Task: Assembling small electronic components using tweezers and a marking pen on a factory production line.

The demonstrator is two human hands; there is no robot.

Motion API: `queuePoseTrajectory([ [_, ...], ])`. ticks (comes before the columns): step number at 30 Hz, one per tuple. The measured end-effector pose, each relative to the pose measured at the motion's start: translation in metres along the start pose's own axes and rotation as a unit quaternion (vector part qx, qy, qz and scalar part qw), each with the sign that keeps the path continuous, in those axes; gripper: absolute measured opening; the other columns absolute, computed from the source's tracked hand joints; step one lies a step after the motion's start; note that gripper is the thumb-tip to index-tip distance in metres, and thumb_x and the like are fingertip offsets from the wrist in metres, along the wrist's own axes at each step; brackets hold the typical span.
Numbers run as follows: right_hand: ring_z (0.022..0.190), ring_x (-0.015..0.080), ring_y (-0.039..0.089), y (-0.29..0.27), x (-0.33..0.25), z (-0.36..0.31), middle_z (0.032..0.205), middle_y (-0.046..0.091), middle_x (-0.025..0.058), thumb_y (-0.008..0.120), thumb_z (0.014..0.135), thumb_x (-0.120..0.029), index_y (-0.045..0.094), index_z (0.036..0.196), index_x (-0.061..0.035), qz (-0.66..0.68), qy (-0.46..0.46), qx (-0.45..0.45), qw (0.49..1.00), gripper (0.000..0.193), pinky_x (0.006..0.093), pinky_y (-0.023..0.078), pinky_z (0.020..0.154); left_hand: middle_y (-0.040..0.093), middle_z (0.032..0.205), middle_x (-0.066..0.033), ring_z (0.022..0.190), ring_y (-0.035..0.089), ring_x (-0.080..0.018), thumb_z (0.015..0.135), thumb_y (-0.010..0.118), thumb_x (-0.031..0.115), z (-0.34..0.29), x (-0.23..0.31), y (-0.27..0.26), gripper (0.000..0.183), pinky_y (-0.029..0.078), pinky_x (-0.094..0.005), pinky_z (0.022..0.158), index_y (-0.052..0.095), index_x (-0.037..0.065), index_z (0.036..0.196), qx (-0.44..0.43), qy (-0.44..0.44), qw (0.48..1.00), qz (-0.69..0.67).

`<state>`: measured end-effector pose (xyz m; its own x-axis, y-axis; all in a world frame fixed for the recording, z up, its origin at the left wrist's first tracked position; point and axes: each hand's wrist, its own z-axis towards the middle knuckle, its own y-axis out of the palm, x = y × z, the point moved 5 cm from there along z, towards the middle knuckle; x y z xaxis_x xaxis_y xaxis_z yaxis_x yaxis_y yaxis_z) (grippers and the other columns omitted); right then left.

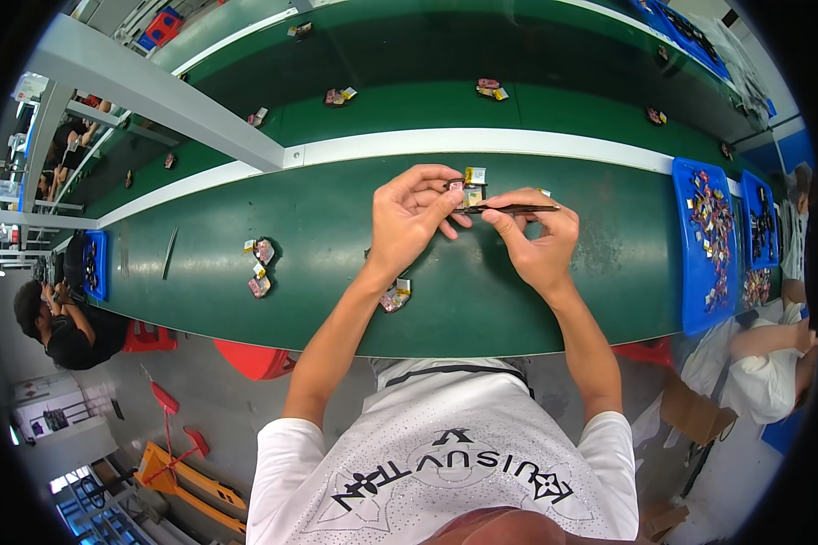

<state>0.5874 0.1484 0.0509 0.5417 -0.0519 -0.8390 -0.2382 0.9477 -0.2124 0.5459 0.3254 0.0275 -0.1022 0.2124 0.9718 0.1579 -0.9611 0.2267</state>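
Above the green bench [327, 209], my left hand [404, 222] pinches a small electronic assembly [473, 194]. It has a black frame, a pinkish part and silver-and-yellow pouch pieces. My right hand [543, 243] is closed around slim dark tweezers [529, 208]. Their tips reach left to the assembly's lower edge; whether they grip a part is too small to tell. Under my left forearm lies another similar assembly [396, 295], partly hidden by the arm. Farther left on the bench rest more of these assemblies [261, 265].
To the right stands a blue tray [689, 313] full of small parts, with another blue tray [753, 186] beyond it. Across a white rail [482, 140] runs a green belt [409, 113] carrying spaced assemblies. A thin metal strip [169, 252] lies at left. People sit at both ends.
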Motion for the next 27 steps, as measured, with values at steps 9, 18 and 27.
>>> queuePoseTrajectory([
  [9, 0.045, 0.0051, 0.044, 0.0, -0.002, -0.002, 0.083, 0.076, 0.0044, 0.08, 0.079, 0.002, 0.077, 0.087, -0.0028, -0.025, -0.04, -0.011, 0.999, 0.01, 0.0227, 0.033, 0.045, 0.073, 0.091, -0.0162, 0.074, 0.074, -0.0189, 0.095, 0.067, 0.001, 0.0, -0.001, 0.0, 0.022, 0.058, -0.0248, 0.055, 0.063, -0.009, 0.114, 0.002, -0.002, 1.0, -0.01],
  [18, 0.056, 0.014, 0.065, 0.007, -0.015, -0.003, 0.082, 0.077, 0.0056, 0.077, 0.077, 0.006, 0.074, 0.083, -0.0048, -0.105, -0.185, -0.037, 0.976, 0.013, 0.0249, 0.045, 0.05, 0.071, 0.096, -0.0142, 0.073, 0.071, -0.0156, 0.094, 0.067, -0.001, -0.005, -0.009, 0.006, 0.021, 0.059, -0.0247, 0.054, 0.063, -0.01, 0.113, 0.057, -0.001, 0.998, 0.024],
  [27, 0.053, 0.0126, 0.061, -0.003, -0.017, 0.006, 0.09, 0.078, 0.0077, 0.081, 0.075, 0.006, 0.075, 0.089, -0.0047, -0.066, -0.111, 0.032, 0.991, 0.018, 0.0229, 0.041, 0.047, 0.073, 0.08, -0.0128, 0.063, 0.073, -0.0186, 0.092, 0.064, 0.0, 0.047, 0.014, -0.015, 0.013, 0.058, -0.0276, 0.055, 0.065, -0.008, 0.102, 0.113, 0.011, 0.972, 0.207],
])
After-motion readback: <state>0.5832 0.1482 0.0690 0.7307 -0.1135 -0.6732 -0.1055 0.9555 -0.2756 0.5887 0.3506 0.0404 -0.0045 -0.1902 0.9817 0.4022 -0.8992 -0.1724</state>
